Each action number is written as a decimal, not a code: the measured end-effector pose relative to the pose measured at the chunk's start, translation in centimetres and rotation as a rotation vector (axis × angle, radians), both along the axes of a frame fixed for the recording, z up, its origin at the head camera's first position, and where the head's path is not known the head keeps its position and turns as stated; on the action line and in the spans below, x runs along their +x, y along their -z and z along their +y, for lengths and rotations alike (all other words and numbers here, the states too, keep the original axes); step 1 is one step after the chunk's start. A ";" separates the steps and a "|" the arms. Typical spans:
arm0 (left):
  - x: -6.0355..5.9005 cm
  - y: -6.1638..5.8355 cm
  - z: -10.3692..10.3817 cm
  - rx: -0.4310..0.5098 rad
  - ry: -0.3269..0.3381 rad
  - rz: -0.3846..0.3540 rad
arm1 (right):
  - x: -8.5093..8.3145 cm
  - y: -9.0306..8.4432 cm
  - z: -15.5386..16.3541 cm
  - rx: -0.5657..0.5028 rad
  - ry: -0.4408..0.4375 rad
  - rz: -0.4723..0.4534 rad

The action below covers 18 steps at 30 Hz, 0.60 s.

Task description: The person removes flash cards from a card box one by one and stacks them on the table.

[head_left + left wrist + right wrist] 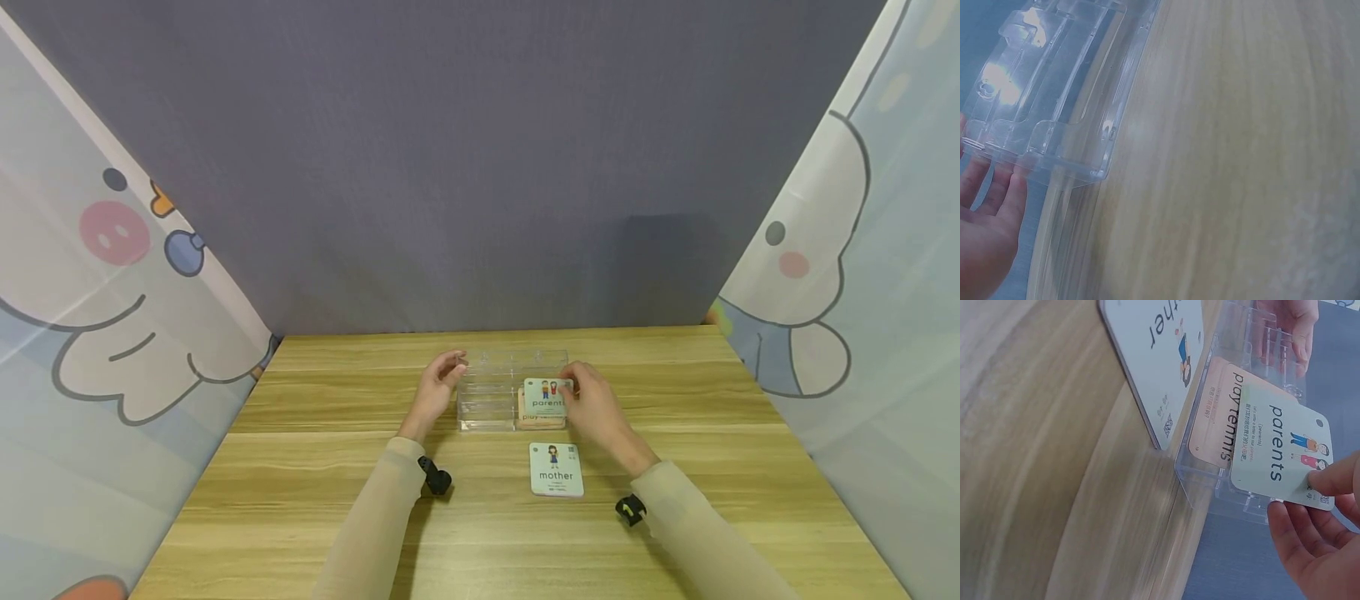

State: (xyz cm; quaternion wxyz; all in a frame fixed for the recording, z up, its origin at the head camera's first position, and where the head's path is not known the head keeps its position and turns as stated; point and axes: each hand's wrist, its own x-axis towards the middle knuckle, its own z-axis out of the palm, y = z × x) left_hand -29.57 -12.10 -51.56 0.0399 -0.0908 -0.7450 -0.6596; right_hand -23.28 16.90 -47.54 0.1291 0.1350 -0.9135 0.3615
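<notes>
A clear plastic card holder (491, 392) stands in the middle of the wooden table (315, 467). My left hand (448, 372) grips its left end, fingertips (1007, 184) against the holder's edge (1054, 81). My right hand (572, 392) pinches a "parents" card (547, 395) by its corner, over the holder's right side. In the right wrist view the thumb and fingers (1329, 481) hold that card (1279, 447) just in front of a "play tennis" card (1216, 419) that sits in a slot. A "mother" card (556, 469) tops a small stack lying on the table nearer me.
A grey backdrop (465, 167) closes off the far table edge, and cartoon-printed curtains (97, 317) hang along both sides. Bare wood lies left and right of the holder and along the near edge.
</notes>
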 end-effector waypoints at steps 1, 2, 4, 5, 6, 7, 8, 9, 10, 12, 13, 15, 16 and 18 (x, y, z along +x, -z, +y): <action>0.0 0.0 0.0 0.001 0.002 -0.001 | 0.0 -0.1 0.0 -0.011 0.000 -0.010; 0.0 0.0 0.0 0.003 0.004 -0.004 | 0.0 -0.1 0.0 -0.022 0.001 -0.019; 0.0 -0.1 -0.1 0.008 0.015 -0.012 | 0.0 -0.2 0.1 -0.039 0.004 -0.040; 0.1 -0.2 -0.1 0.007 0.019 -0.019 | 0.0 -0.2 0.1 -0.049 0.004 -0.052; 0.2 -0.5 -0.1 0.004 0.023 -0.020 | 0.0 -0.3 0.1 -0.053 0.005 -0.064; 0.4 -0.8 -0.1 -0.001 0.026 -0.021 | -0.1 -0.3 0.2 -0.058 0.004 -0.071; 0.6 -1.2 -0.1 -0.009 0.029 -0.020 | -0.1 -0.3 0.2 -0.060 0.002 -0.075; 0.9 -1.6 -0.1 -0.016 0.032 -0.019 | -0.1 -0.3 0.3 -0.064 -0.002 -0.077; 1.1 -2.1 -0.1 -0.024 0.035 -0.018 | -0.1 -0.3 0.3 -0.063 -0.008 -0.078; 1.7 -2.9 0.0 -0.035 0.035 -0.007 | -0.1 -0.3 0.4 -0.066 -0.020 -0.080; 1.9 -3.2 0.0 -0.038 0.035 -0.004 | -0.1 -0.3 0.4 -0.070 -0.026 -0.082; 2.1 -3.5 0.0 -0.037 0.041 -0.004 | -0.2 -0.3 0.5 -0.075 -0.038 -0.086; 2.0 -3.4 0.0 -0.036 0.042 -0.005 | -0.2 -0.2 0.5 -0.077 -0.042 -0.089; 1.7 -2.8 0.0 -0.034 0.038 -0.012 | -0.2 -0.1 0.6 -0.080 -0.049 -0.095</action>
